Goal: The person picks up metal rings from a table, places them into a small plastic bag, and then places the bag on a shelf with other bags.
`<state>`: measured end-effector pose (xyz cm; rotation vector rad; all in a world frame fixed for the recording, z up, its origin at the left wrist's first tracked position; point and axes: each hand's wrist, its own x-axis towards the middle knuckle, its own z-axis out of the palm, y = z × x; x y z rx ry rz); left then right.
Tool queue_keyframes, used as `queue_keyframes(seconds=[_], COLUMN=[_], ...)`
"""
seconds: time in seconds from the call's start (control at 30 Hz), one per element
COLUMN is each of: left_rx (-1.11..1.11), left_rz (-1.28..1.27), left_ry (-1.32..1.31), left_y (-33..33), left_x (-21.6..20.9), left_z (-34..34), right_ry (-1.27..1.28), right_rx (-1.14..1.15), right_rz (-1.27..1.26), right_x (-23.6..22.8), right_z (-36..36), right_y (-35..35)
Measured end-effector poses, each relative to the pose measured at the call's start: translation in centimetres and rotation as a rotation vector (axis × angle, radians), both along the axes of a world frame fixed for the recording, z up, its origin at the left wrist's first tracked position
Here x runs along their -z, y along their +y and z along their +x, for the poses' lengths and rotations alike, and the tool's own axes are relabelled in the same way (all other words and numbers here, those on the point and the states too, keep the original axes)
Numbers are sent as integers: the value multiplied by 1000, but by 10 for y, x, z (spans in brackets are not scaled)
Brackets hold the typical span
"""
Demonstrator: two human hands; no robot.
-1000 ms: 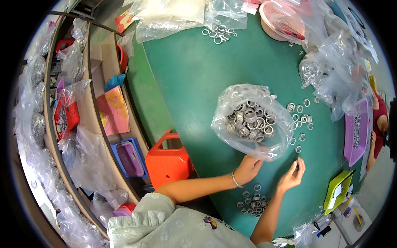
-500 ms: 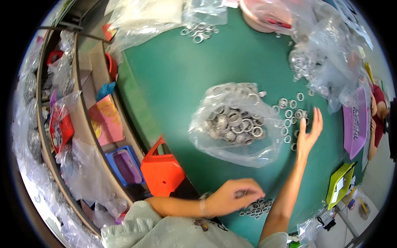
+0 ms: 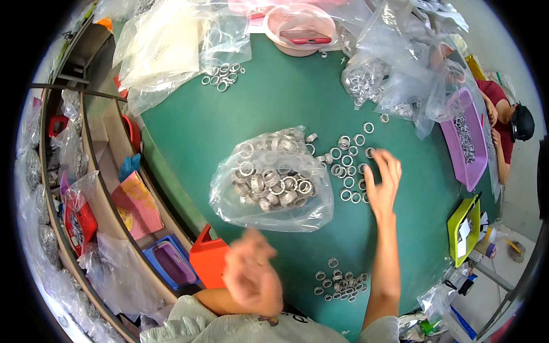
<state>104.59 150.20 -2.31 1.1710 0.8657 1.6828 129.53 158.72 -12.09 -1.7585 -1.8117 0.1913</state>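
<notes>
Silver metal rings lie scattered on a green table [image 3: 189, 126]. My right hand [image 3: 383, 183] is over the right edge of a loose group of rings [image 3: 347, 161], thumb and fingers apart, its fingertips close to one ring [image 3: 370, 152]. Smeared by motion, my left hand [image 3: 253, 274] hangs over the near table edge; whether anything is in it cannot be made out. Beside the loose group, a clear plastic bag [image 3: 271, 220] lies with its mouth spread, full of rings [image 3: 274, 186]. A smaller pile of rings [image 3: 343, 286] sits between my forearms, one ring [image 3: 333, 263] slightly apart from it.
More rings [image 3: 223, 77] lie at the far left beside plastic bags [image 3: 163, 57]. A pink basin [image 3: 300, 48] and filled bags [image 3: 366, 80] stand at the back. Purple [image 3: 477, 166] and green trays [image 3: 457, 231] line the right; a red stool [image 3: 209, 260] and shelving stand left. Another person sits far right.
My left hand has swung left, away from the near pile of rings. My right hand stays by the loose rings, fingers now more bent. The whole view has shifted.
</notes>
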Motion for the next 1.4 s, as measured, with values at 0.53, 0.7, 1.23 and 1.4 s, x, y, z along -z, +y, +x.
queue_keyframes(seconds=[0.53, 0.7, 1.23, 1.4], left_rx=[194, 178, 627, 758], left_rz=[-52, 32, 149, 178], left_ry=[1134, 1267, 1168, 1234], left_y=[104, 120, 103, 77], left_x=[114, 117, 117, 113], left_z=[108, 115, 98, 79], right_ry=[49, -85, 80, 50], right_rx=[2, 64, -399, -400], right_rz=[130, 146, -246, -344], right_x=[29, 39, 25, 15], right_z=[44, 43, 54, 48], right_y=[44, 75, -4, -61])
